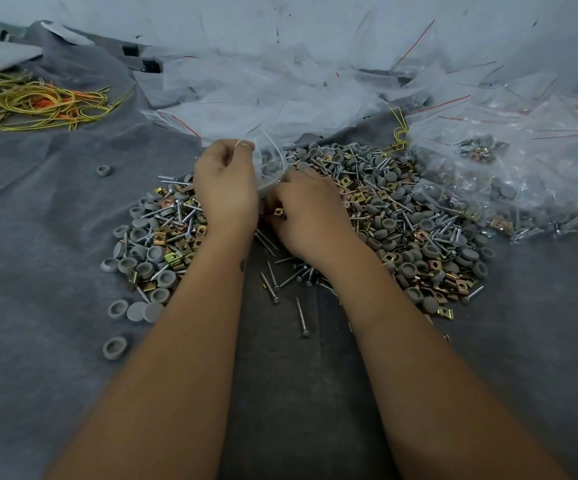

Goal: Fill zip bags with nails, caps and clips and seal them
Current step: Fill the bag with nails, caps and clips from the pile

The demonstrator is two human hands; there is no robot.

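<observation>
Head view: filling step. Left hand [227, 183] pinches a clear zip bag [272, 164] open above the hardware pile [401, 230]; right hand [306, 213], fingers curled, pinches 1 brass clip [278, 212] beside the bag. Next, likely drop it in.

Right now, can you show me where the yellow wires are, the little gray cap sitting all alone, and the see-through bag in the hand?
tangle of yellow wires [34, 105]: head view, middle of the bundle.
lone round gray plastic cap [104, 170]: head view, its top rim.
clear plastic zip bag [269, 164]: head view, its side beside the left hand [227, 188].
</observation>
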